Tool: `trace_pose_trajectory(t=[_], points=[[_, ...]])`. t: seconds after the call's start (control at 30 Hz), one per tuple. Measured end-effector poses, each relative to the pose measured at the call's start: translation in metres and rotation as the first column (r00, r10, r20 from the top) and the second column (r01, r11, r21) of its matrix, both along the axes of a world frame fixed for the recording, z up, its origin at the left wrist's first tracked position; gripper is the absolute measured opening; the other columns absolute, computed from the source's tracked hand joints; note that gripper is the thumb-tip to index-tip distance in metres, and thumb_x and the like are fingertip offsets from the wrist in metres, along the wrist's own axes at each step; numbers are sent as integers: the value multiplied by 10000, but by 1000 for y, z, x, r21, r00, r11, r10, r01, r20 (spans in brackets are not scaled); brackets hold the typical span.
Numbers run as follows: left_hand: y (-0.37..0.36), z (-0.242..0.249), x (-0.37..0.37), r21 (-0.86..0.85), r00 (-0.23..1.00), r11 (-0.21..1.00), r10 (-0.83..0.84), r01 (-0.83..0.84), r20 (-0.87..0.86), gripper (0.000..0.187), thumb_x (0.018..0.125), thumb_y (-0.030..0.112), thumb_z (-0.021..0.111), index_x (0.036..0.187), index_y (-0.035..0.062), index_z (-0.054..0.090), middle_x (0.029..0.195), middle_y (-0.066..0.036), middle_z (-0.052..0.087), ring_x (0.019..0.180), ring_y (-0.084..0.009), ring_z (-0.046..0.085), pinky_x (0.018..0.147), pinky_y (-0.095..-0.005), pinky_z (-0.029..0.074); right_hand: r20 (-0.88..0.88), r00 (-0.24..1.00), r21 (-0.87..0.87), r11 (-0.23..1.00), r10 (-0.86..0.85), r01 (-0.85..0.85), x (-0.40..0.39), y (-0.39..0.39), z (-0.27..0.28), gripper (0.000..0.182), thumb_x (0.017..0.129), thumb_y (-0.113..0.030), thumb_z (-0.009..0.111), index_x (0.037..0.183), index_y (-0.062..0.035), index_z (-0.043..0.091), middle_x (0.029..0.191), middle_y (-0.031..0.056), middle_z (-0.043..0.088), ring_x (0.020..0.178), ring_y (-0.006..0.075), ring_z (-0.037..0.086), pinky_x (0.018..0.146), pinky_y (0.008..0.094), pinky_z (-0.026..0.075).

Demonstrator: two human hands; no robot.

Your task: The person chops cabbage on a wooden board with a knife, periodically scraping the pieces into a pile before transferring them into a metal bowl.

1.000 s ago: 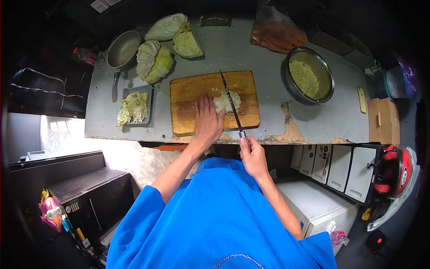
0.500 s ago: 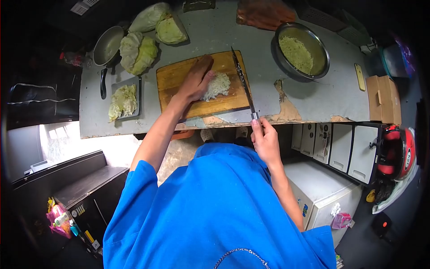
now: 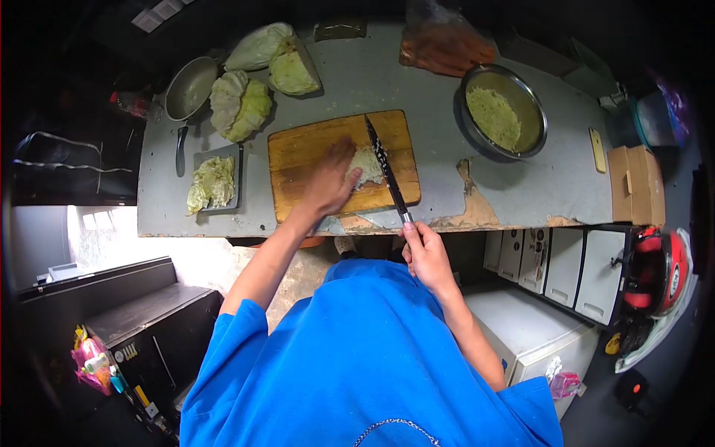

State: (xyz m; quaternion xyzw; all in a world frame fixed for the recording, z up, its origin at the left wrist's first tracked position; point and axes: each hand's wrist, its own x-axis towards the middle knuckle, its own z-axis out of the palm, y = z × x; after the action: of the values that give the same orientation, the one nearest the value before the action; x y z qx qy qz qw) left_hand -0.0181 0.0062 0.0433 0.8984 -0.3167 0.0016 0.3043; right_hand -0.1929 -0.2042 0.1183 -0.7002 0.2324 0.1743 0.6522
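Observation:
My right hand (image 3: 426, 255) is closed around the handle of a long dark kitchen knife (image 3: 383, 160). Bits of white cabbage cling to its blade, which slants over the right part of a wooden cutting board (image 3: 294, 154). Against the blade's left side sits a small pile of finely chopped cabbage (image 3: 365, 167). My left hand (image 3: 331, 179), slightly blurred, lies stretched out over the board at the pile's left edge. Its thumb is apart from the fingers and it grips nothing. The pile is between my left hand and the blade.
Cabbage heads (image 3: 240, 106) and a pan (image 3: 191, 88) stand at back left. Cabbage leaves (image 3: 211, 183) lie on a small tray. A steel bowl (image 3: 532, 115) of chopped cabbage is at right, near a phone (image 3: 597, 150) and bagged carrots (image 3: 447, 48).
The knife has moved left across the board, up to the chopped pile. My left hand has flattened beside the pile. The whole view has shifted, with the table lower.

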Motion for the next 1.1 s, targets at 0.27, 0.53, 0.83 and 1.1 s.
trace_pose_trajectory(t=[0.27, 0.53, 0.83, 1.1], points=[[29, -2, -15, -6, 947, 950, 313, -314, 70, 658, 1047, 412, 478, 1447, -109, 453, 1541, -325, 408, 1470, -454, 353, 1240, -521, 254, 74, 989, -166, 980, 126, -113, 8, -3, -1, 434, 1111, -439, 441, 1026, -51, 617, 601, -3, 506, 445, 64, 441, 430, 248, 363], [22, 0, -26, 116, 958, 953, 266, -278, 110, 619, 1046, 329, 493, 1458, -129, 426, 1546, -325, 396, 1462, -455, 363, 1227, -512, 280, 96, 990, -120, 988, 107, -95, 14, -7, 0, 456, 1118, -450, 408, 1039, -56, 623, 609, 1, 511, 438, 64, 439, 426, 249, 357], [7, -3, -37, 118, 986, 980, 150, -158, 69, 629, 1054, 344, 461, 1447, -145, 423, 1546, -327, 393, 1475, -445, 345, 1234, -511, 268, 68, 998, -128, 992, -4, 13, -3, -30, -4, 471, 1120, -448, 402, 1047, -34, 616, 619, 5, 502, 439, 66, 428, 415, 248, 349], [-14, 1, -31, 66, 991, 992, 104, -110, 84, 580, 1053, 301, 461, 1436, -135, 449, 1519, -318, 436, 1450, -434, 388, 1226, -505, 291, 52, 998, -192, 980, -38, 47, -10, -28, 1, 516, 1103, -463, 441, 1025, -2, 661, 612, 61, 584, 580, 129, 589, 569, 321, 456]])
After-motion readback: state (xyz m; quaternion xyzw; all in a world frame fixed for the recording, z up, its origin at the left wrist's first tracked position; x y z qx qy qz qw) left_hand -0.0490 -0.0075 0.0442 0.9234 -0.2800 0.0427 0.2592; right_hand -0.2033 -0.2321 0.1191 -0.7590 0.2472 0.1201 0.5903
